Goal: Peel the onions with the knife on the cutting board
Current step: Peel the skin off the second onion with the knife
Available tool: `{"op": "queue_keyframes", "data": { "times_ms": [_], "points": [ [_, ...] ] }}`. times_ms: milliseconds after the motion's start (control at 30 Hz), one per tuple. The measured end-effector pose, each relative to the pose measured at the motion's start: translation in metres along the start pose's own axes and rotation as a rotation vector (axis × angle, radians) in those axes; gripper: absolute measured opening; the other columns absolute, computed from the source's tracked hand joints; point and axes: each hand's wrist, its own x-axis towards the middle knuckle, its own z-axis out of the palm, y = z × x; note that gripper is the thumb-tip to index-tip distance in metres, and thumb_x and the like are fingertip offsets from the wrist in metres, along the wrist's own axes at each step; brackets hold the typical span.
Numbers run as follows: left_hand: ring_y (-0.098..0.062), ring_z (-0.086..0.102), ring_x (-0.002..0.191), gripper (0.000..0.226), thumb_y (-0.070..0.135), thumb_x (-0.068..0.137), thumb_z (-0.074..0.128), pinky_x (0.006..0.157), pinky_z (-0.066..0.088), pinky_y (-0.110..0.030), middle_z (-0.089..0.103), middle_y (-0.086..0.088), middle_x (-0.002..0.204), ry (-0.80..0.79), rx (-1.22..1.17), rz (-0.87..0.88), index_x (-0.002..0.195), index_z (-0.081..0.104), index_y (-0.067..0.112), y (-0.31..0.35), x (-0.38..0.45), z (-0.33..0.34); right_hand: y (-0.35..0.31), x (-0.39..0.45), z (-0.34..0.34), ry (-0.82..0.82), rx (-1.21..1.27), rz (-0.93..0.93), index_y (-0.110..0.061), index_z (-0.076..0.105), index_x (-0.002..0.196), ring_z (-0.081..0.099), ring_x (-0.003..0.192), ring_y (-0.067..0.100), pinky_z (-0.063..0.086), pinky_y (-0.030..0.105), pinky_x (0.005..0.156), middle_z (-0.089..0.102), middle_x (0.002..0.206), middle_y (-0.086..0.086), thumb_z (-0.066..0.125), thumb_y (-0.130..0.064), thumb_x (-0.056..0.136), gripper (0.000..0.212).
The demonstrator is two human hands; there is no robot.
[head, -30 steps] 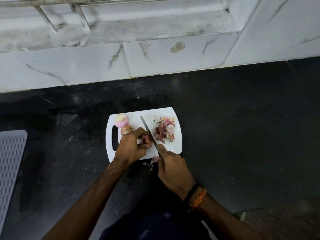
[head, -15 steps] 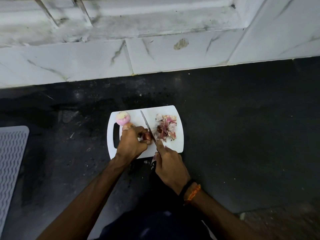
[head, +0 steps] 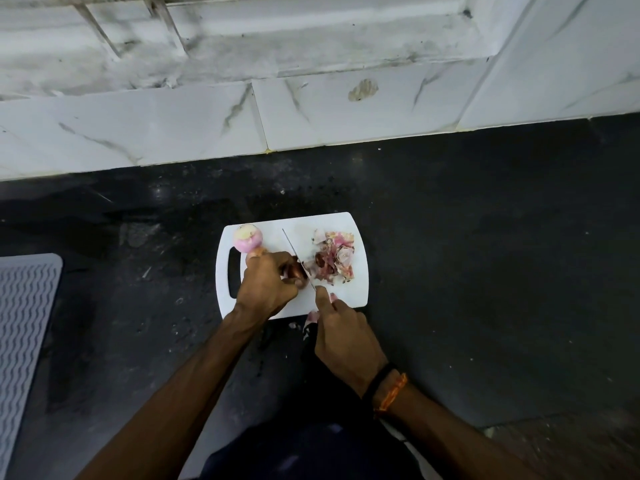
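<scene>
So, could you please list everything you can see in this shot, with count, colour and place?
cutting board: one, white, on the dark counter, centre.
peeled onion: one, pink-white, board's far left corner.
brown-skinned onion: one, reddish brown, under the left hand.
onion peels: one pile, pink and purple, board's right side.
knife: one, steel blade, across the board.
counter: one, black.
mat: one, grey, wavy, left edge.
wall tiles: white marbled, behind.
wristbands: black and orange, right wrist.
left hand: holds the onion.
right hand: grips the knife.

brown onion (head: 294, 271) under knife (head: 294, 252) | peeled onion (head: 247, 238) at cutting board (head: 356, 289) corner
</scene>
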Motion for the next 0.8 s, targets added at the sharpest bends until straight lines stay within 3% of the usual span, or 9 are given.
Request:
{"op": "queue_keyframes", "data": {
  "times_ms": [133, 267, 367, 500, 667, 800],
  "points": [
    [-0.021, 0.066, 0.07, 0.027, 0.037, 0.062, 0.055, 0.077, 0.055, -0.044, 0.069, 0.005, 0.067, -0.006, 0.033, 0.081, 0.071, 0.072, 0.018, 0.008, 0.001, -0.001, -0.001, 0.015, 0.004, 0.041, -0.02, 0.013, -0.012, 0.016, 0.157, 0.058, 0.108, 0.034, 0.048, 0.046, 0.093, 0.056, 0.127, 0.015, 0.04, -0.024, 0.101, 0.063],
    [-0.02, 0.067, 0.067, 0.023, 0.031, 0.063, 0.06, 0.073, 0.058, -0.043, 0.07, 0.003, 0.067, 0.022, -0.006, 0.068, 0.071, 0.073, 0.014, 0.01, 0.002, -0.005, 0.004, -0.005, 0.004, -0.016, -0.006, 0.033, -0.015, 0.015, 0.157, 0.058, 0.113, 0.035, 0.046, 0.045, 0.096, 0.042, 0.149, 0.018, 0.037, -0.026, 0.103, 0.06],
    [-0.023, 0.066, 0.067, 0.034, 0.039, 0.065, 0.053, 0.072, 0.059, -0.042, 0.07, 0.0, 0.069, -0.001, 0.001, 0.119, 0.073, 0.073, 0.012, 0.011, 0.005, -0.007, 0.01, -0.012, 0.001, -0.008, 0.029, 0.04, -0.013, 0.016, 0.158, 0.058, 0.11, 0.029, 0.043, 0.04, 0.093, 0.047, 0.144, 0.015, 0.034, -0.024, 0.105, 0.058],
    [-0.026, 0.063, 0.081, 0.038, 0.032, 0.068, 0.052, 0.076, 0.058, -0.044, 0.068, -0.007, 0.088, 0.036, 0.084, 0.137, 0.086, 0.074, 0.008, 0.006, 0.001, -0.001, 0.009, -0.012, 0.007, 0.045, 0.091, 0.038, -0.012, 0.021, 0.157, 0.059, 0.109, 0.029, 0.045, 0.042, 0.09, 0.054, 0.136, 0.016, 0.029, -0.025, 0.102, 0.057],
    [-0.03, 0.062, 0.092, 0.046, 0.019, 0.071, 0.08, 0.077, 0.057, -0.042, 0.063, -0.011, 0.107, 0.136, 0.174, 0.175, 0.114, 0.07, 0.004, -0.001, -0.009, 0.013, 0.014, -0.014, 0.025, 0.1, 0.185, 0.071, -0.016, 0.02, 0.158, 0.061, 0.097, 0.029, 0.05, 0.046, 0.084, 0.058, 0.122, 0.011, 0.033, -0.026, 0.102, 0.059],
    [-0.029, 0.063, 0.089, 0.042, 0.014, 0.068, 0.085, 0.072, 0.059, -0.045, 0.063, -0.007, 0.103, 0.214, 0.117, 0.176, 0.106, 0.069, 0.007, -0.005, -0.014, 0.018, 0.015, -0.015, 0.034, 0.144, 0.166, 0.06, -0.016, 0.022, 0.158, 0.06, 0.084, 0.026, 0.054, 0.046, 0.076, 0.059, 0.114, 0.01, 0.031, -0.027, 0.099, 0.061]
  ]
}}
